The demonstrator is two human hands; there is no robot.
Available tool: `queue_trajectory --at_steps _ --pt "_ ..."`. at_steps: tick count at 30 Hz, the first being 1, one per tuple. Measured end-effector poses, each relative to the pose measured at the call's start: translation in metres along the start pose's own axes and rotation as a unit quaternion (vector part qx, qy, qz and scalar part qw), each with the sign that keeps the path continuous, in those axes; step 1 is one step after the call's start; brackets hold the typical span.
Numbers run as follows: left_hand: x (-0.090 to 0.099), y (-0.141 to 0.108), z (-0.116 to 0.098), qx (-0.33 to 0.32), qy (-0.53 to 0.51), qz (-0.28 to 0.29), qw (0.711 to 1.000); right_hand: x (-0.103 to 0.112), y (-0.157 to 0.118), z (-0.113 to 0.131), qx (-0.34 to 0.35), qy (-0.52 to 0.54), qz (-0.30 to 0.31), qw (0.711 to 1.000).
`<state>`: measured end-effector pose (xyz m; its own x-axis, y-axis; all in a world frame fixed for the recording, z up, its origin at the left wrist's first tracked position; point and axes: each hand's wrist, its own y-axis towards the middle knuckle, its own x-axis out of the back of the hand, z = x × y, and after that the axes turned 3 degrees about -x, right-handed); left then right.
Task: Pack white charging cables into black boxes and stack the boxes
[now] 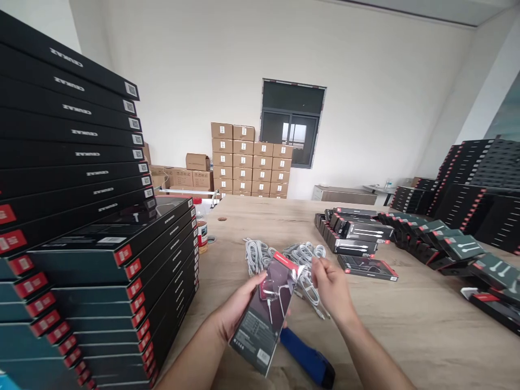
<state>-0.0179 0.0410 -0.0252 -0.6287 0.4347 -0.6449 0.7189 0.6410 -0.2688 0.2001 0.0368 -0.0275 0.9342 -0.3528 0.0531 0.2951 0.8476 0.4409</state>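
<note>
My left hand [239, 299] is wrapped round a dark retail cable box [264, 319] with a red top end and a printed picture of cables. The box is tilted, its top leaning to the right. Just beyond that top end, my right hand [331, 281] is closed, fingers pinched together; what they hold, if anything, I cannot make out. Coiled grey-white cables [255, 254] lie on the table behind the box, partly hidden by it and by my right hand. A blue object with a black end [306, 355] lies under the box, partly covered.
Tall stacks of black boxes [162, 254] rise close on my left. More small cable boxes [357, 233] are piled at the right, with rows of boxes [434, 238] beyond. A red-capped bottle [201, 230] stands by the left stack. Brown cartons [244, 160] are stacked behind the table [276, 211].
</note>
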Motion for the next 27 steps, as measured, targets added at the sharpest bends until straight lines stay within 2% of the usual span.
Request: queue_trajectory --at_steps 3,5,7,9,11,16,20,24,27 --pt "-0.002 -0.004 0.005 0.051 0.043 0.039 0.997 0.017 0.015 -0.003 -0.078 0.148 -0.096 0.981" --pt "-0.005 -0.007 0.008 0.084 0.065 0.046 0.993 0.026 0.024 -0.006 -0.122 0.220 -0.118 0.961" --pt "-0.009 -0.011 0.009 0.105 0.074 0.044 0.991 0.033 0.030 -0.008 -0.178 0.290 -0.088 0.936" --pt "-0.013 -0.014 0.010 0.117 0.069 0.045 0.990 0.037 0.034 -0.010 -0.237 0.365 -0.044 0.899" --pt "-0.016 -0.017 0.010 0.129 0.056 0.058 0.988 0.037 0.035 -0.012 -0.268 0.404 -0.013 0.874" --pt "-0.015 -0.021 0.011 0.101 0.022 0.096 0.990 0.022 0.030 -0.025 -0.290 0.399 0.028 0.870" --pt "-0.011 -0.024 0.008 0.078 -0.016 0.098 0.992 0.005 0.022 -0.032 -0.289 0.366 0.063 0.882" --pt "-0.011 -0.025 0.003 0.030 -0.049 0.050 0.997 0.004 0.017 -0.022 -0.234 0.340 0.079 0.908" --pt "-0.012 -0.024 0.003 0.063 -0.036 0.055 0.996 0.014 0.013 -0.008 -0.148 0.282 0.084 0.944"
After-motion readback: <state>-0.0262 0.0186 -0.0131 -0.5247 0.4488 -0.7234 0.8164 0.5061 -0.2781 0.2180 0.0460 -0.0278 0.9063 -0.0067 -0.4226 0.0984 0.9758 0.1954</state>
